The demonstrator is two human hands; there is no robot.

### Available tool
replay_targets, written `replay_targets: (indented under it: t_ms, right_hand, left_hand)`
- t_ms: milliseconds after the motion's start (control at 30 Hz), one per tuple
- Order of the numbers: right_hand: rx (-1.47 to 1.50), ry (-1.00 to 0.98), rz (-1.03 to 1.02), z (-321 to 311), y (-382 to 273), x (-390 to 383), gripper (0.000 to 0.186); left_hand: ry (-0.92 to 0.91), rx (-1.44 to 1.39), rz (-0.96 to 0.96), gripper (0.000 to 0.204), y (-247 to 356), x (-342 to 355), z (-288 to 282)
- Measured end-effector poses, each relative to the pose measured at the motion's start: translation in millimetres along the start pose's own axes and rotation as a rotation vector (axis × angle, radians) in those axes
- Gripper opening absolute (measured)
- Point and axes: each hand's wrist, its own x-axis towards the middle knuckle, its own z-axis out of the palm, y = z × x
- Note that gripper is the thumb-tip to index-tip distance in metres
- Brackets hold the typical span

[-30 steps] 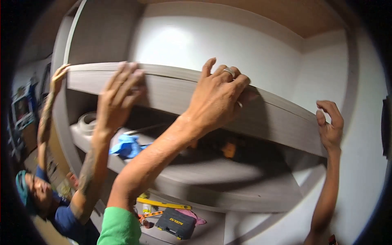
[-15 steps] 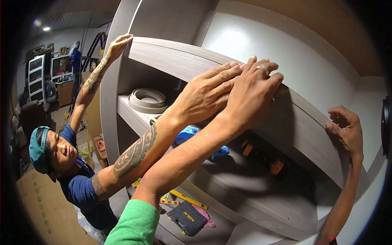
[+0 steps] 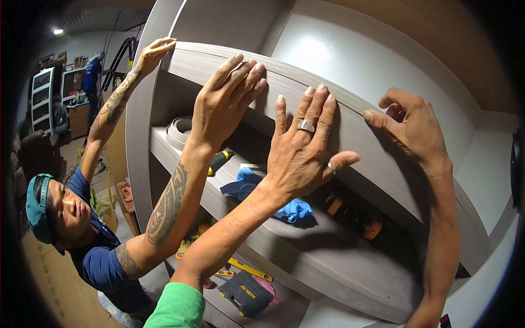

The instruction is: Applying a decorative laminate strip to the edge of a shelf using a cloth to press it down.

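Left hand [image 3: 299, 147] lies spread on the board [image 3: 377, 156]; right hand [image 3: 410, 123] curls, grip unclear.

Beyond the left edge of the middle shelf [image 3: 339, 262], you had a white-framed glass cabinet [image 3: 42, 104], a dark chair [image 3: 41, 154] and a lit ceiling lamp [image 3: 58, 31]; above that shelf, you faced a white wall [image 3: 355, 60] bright with glare.

Watching remotely, I see my left hand [image 3: 298, 156] splayed flat, fingers [image 3: 315, 106] toward one o'clock and thumb [image 3: 344, 160] extended near two, while my right hand [image 3: 416, 128] curls its fingers, thumb aimed at ten.
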Motion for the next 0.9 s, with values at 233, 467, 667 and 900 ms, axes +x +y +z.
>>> replay_targets:
  t_ms: [233,467,667,900]
  right_hand:
    - [-0.069,-0.006,-0.014,-2,-11,3,0.053]
    - [-0.112,0.067,-0.040,-3,-8,-13,0.062]
    - [-0.143,0.150,-0.038,3,-28,-17,0.059]
    - [-0.052,0.161,-0.150,6,-47,-25,0.043]
  left_hand:
    - [0.088,-0.005,0.033,0.097,-2,5,-2]
    - [0.053,-0.079,0.096,0.098,-5,7,-20]
    - [0.095,-0.010,0.114,0.094,-24,-7,-23]
    - [0.139,0.014,0.136,0.103,-8,-8,-25]
